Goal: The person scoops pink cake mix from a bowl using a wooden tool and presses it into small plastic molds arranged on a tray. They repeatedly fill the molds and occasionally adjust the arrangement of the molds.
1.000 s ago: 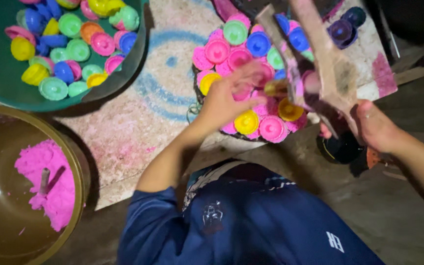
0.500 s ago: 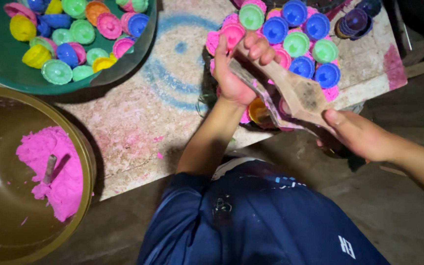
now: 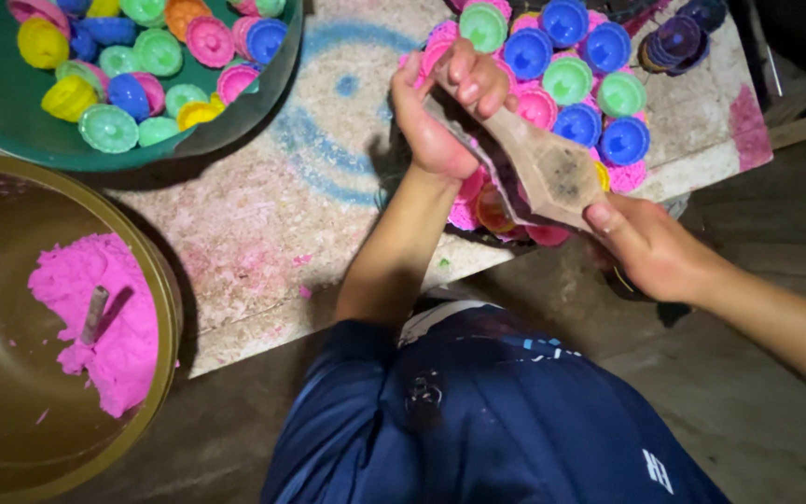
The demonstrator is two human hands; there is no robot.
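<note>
Right hand [image 3: 650,252] grips the wide near end of a worn flat wooden paddle-like tool [image 3: 538,168], thumb pressed on top, fingers curled under. Tool is brownish-grey, dusty, dark smudge mid-face, tilted up-left over the board's near edge. Left hand [image 3: 445,107] wraps its narrow far end, fingers folded tight. Beneath: cluster of round fluted plastic moulds [image 3: 576,79], blue, green, pink. Brown metal bowl [image 3: 156,280] with pink powder heap [image 3: 109,322] near left; green basin [image 3: 263,112] of coloured moulds at far-left corner.
</note>
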